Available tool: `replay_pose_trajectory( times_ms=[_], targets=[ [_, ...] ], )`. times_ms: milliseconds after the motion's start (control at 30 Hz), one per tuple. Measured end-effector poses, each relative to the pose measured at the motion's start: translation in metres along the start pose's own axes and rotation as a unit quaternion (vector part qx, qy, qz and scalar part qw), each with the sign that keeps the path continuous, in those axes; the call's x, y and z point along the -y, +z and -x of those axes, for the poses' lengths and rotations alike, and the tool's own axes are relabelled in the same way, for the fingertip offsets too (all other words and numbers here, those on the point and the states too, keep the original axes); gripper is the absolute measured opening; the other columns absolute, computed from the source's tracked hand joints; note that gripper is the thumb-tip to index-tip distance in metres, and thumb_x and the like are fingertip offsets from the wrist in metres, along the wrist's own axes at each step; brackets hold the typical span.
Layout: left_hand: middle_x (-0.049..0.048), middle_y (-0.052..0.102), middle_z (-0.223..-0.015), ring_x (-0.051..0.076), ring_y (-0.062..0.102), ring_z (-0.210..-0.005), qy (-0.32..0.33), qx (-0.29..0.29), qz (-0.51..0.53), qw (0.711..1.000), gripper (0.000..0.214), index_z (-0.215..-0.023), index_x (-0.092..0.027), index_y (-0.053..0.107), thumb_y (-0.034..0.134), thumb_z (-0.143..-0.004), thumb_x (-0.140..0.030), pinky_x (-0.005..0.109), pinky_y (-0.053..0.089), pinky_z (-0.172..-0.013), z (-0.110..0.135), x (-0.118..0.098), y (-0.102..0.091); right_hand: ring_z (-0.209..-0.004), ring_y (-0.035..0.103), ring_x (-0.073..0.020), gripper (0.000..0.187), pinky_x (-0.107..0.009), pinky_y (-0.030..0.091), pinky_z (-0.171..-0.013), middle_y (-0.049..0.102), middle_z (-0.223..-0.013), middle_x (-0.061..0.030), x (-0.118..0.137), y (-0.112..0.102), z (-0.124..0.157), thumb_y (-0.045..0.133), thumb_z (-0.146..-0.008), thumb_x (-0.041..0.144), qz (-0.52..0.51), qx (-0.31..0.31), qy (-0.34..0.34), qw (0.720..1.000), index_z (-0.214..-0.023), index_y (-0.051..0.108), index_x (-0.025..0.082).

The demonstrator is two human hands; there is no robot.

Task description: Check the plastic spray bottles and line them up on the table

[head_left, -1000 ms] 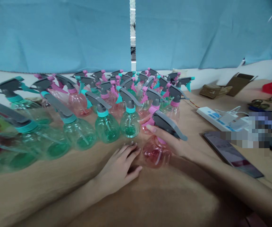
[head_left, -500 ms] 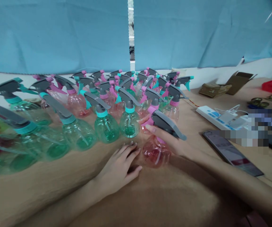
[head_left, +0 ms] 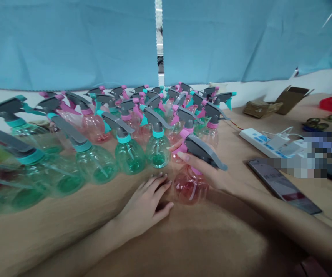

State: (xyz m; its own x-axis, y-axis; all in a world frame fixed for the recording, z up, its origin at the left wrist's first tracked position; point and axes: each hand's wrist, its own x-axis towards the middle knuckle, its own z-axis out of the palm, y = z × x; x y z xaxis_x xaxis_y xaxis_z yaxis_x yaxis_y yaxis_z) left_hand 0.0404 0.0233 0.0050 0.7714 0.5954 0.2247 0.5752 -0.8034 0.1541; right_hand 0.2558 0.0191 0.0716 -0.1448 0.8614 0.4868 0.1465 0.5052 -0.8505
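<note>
My right hand (head_left: 205, 169) is closed around the neck of a pink spray bottle (head_left: 189, 186), with fingers across the front below its pink nozzle. This bottle stands upright on the table (head_left: 166, 246), its grey trigger head slanting toward the right. Flat on the tabletop, just left of the pink bottle, lies my left hand (head_left: 145, 204), fingers stretched out and holding nothing. Beyond its fingertips stands a green spray bottle (head_left: 158, 152) with a turquoise collar. Another green spray bottle (head_left: 130, 156) is beside that one.
Several more pink and green spray bottles (head_left: 95, 125) fill the back and left of the table. To the right are a phone (head_left: 284, 186), a white power strip (head_left: 262, 142) with plugs, and an open cardboard box (head_left: 291, 100). Blue cloth (head_left: 97, 42) hangs behind.
</note>
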Motion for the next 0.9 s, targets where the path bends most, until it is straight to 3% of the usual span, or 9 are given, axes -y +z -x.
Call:
replay_pose_trajectory(
  times_ms=[233, 433, 600, 767, 900],
  targets=[
    [0.0135, 0.049, -0.137, 0.028, 0.042, -0.129, 0.004, 0.004, -0.003, 1.000, 0.047, -0.131, -0.012, 0.049, 0.052, -0.093, -0.040, 0.045, 0.035, -0.106, 0.000, 0.000, 0.000, -0.075, 0.056, -0.0136, 0.015, -0.029, 0.048, -0.075, 0.059, -0.078, 0.0026, 0.007, 0.000, -0.003, 0.061, -0.086, 0.038, 0.030, -0.008, 0.018, 0.999, -0.084, 0.057, 0.024],
    [0.0133, 0.048, -0.139, 0.028, 0.042, -0.129, 0.003, 0.009, -0.010, 1.000, 0.049, -0.133, -0.013, 0.047, 0.050, -0.093, -0.041, 0.046, 0.035, -0.106, -0.001, 0.000, -0.002, -0.062, 0.046, -0.0136, 0.019, -0.028, 0.041, -0.061, 0.046, -0.065, 0.0044, 0.011, -0.003, -0.004, 0.055, -0.088, 0.036, 0.075, 0.008, -0.044, 0.996, -0.073, 0.051, 0.025],
    [0.0122, 0.048, -0.139, 0.028, 0.042, -0.129, 0.000, 0.013, -0.013, 1.000, 0.050, -0.135, -0.014, 0.046, 0.050, -0.093, -0.042, 0.046, 0.035, -0.106, -0.002, -0.001, -0.003, -0.058, 0.044, -0.0148, 0.022, -0.028, 0.037, -0.056, 0.043, -0.063, 0.0033, 0.009, -0.005, -0.004, 0.054, -0.089, 0.034, 0.090, 0.009, -0.050, 0.995, -0.069, 0.049, 0.026],
    [0.0121, 0.048, -0.140, 0.027, 0.041, -0.130, 0.003, 0.012, -0.011, 1.000, 0.050, -0.135, -0.014, 0.046, 0.049, -0.094, -0.042, 0.046, 0.034, -0.107, -0.002, 0.000, -0.002, -0.059, 0.048, -0.0154, 0.024, -0.029, 0.038, -0.056, 0.045, -0.061, 0.0028, 0.011, -0.006, -0.003, 0.054, -0.089, 0.037, 0.099, 0.017, -0.037, 0.994, -0.068, 0.051, 0.026],
    [0.0126, 0.047, -0.140, 0.027, 0.040, -0.131, 0.004, 0.012, -0.009, 1.000, 0.051, -0.135, -0.013, 0.045, 0.049, -0.094, -0.042, 0.046, 0.033, -0.107, -0.001, 0.001, -0.002, -0.070, 0.055, -0.0154, 0.015, -0.030, 0.047, -0.068, 0.055, -0.071, 0.0021, 0.011, -0.006, -0.001, 0.058, -0.087, 0.039, 0.068, 0.017, 0.003, 0.998, -0.080, 0.059, 0.026]
  ],
)
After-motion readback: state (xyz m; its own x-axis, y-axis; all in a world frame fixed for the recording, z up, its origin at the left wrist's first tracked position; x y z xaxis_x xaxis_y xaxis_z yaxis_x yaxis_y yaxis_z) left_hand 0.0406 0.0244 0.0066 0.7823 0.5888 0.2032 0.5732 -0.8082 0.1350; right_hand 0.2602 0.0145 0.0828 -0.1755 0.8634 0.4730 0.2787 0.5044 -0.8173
